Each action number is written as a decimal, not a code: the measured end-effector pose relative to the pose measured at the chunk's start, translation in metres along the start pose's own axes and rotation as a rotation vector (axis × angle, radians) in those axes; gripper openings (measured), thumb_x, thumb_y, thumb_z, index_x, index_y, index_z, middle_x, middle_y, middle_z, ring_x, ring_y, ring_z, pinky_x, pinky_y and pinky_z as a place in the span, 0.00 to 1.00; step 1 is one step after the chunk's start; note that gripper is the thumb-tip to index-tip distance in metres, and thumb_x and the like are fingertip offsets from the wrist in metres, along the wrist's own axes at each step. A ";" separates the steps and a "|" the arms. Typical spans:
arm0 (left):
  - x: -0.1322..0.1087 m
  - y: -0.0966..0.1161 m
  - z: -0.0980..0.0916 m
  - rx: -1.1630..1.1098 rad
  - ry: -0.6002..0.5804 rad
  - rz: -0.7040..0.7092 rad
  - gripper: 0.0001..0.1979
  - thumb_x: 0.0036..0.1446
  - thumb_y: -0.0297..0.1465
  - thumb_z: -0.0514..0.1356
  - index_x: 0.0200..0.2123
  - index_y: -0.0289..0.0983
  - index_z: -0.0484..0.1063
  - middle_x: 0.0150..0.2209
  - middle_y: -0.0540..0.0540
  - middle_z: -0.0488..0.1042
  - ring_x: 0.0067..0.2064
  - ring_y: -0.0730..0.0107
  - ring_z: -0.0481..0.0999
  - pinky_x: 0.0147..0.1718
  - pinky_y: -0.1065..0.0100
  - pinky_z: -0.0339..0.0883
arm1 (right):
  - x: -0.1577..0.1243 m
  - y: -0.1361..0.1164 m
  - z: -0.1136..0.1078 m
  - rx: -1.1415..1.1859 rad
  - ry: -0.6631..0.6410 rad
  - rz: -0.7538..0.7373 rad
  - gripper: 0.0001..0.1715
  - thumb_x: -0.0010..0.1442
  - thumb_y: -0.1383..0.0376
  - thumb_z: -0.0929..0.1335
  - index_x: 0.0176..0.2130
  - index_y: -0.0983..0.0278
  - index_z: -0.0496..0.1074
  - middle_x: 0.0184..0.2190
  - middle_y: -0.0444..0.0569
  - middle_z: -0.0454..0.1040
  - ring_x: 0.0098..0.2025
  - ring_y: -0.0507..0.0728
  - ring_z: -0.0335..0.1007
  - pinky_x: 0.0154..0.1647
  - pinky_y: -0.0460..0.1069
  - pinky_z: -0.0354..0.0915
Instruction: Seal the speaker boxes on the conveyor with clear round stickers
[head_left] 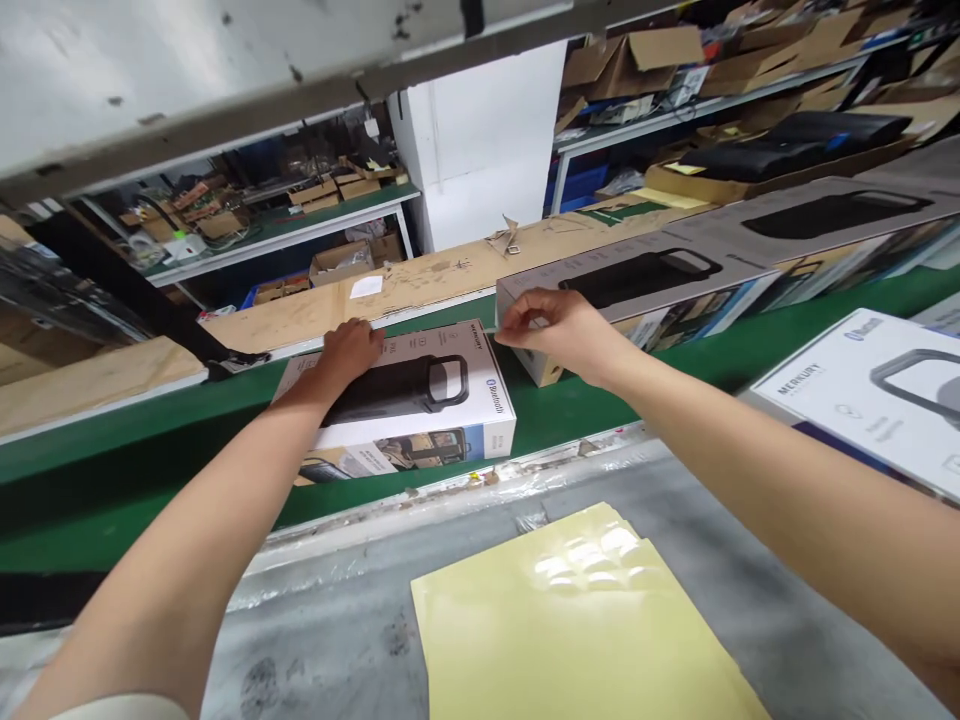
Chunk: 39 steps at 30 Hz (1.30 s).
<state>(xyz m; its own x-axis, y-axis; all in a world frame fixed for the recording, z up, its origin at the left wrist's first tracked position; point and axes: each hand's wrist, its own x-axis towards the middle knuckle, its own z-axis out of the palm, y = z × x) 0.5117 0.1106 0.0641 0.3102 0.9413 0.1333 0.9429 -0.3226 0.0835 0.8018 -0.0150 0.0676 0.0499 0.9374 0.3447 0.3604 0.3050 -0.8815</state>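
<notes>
One glossy white Bluetooth speaker box [409, 400], lying flat on a green conveyor belt [540, 420].
Left hand [345, 355] open, palm down on its far edge; right hand [562, 335] half-closed, fingertips [501, 335] at the corner of the next box [645, 280], grip unclear.

My left hand [349, 352] rests on a speaker box [420, 400], and my right hand [559, 335] sits at the corner of the next box [637, 285], with only a narrow gap between the two boxes. That next box blocks any pass to the right along the green belt [570, 410]. Nearer me, the belt runs to the grey surface [330, 620], where yellow sheets [577, 620] lie. Overhead, a metal beam [225, 90] crosses my view.
</notes>
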 end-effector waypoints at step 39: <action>0.011 0.092 0.024 -0.805 -0.261 0.497 0.38 0.66 0.61 0.42 0.22 0.41 0.74 0.35 0.43 0.80 0.46 0.56 0.78 0.56 0.58 0.67 | -0.030 0.010 0.070 0.634 -0.001 0.692 0.22 0.56 0.59 0.79 0.42 0.61 0.67 0.25 0.39 0.69 0.27 0.51 0.64 0.25 0.45 0.62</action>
<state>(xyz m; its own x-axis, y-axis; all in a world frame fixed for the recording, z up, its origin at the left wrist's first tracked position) 0.6047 0.0934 0.0495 0.7578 0.6411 0.1215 0.3628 -0.5687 0.7382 0.7388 -0.0288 0.0259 0.0625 0.9446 -0.3221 -0.3245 -0.2860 -0.9016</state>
